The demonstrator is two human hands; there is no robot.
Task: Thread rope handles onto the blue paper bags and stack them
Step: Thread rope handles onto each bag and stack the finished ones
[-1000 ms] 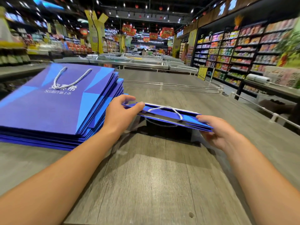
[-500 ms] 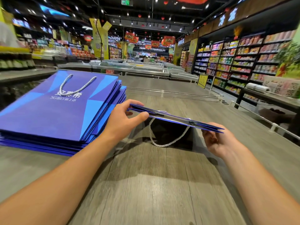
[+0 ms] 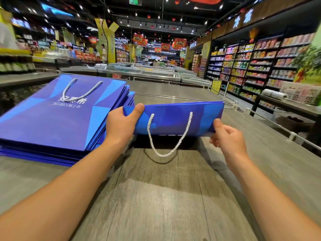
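**Blue bag held up between both hands beside the stack**

A flat blue paper bag [image 3: 175, 119] was held above the grey wood-grain table [image 3: 156, 197], tilted so that its broad face turned toward the camera. From that face a white twisted rope handle [image 3: 166, 136] hung down in a loop, both ends entering the bag near its lower edge, the bottom of the loop dangling clear of the tabletop and casting a shadow there.

The left hand [image 3: 121, 126] gripped the bag's left end, thumb pressed over the front face near the upper corner and the fingers hidden behind the paper. The right hand [image 3: 227, 138] pinched the lower right corner, thumb against the front and the curled fingers tucked underneath.

Just to the left, touching the left forearm's side of the scene, lay a stack of blue bags [image 3: 57, 122] flat on the table, slightly fanned at its right edge. The top bag showed white printed characters and its own rope handle [image 3: 80, 92] lying flat on the face.

Beyond the table stood low chest freezers [image 3: 144, 72]. Stocked shelves [image 3: 257, 65] ran along the right, and a white lattice basket [image 3: 302, 93] sat on a counter there. Red banners [image 3: 179, 42] hung from the dark ceiling.
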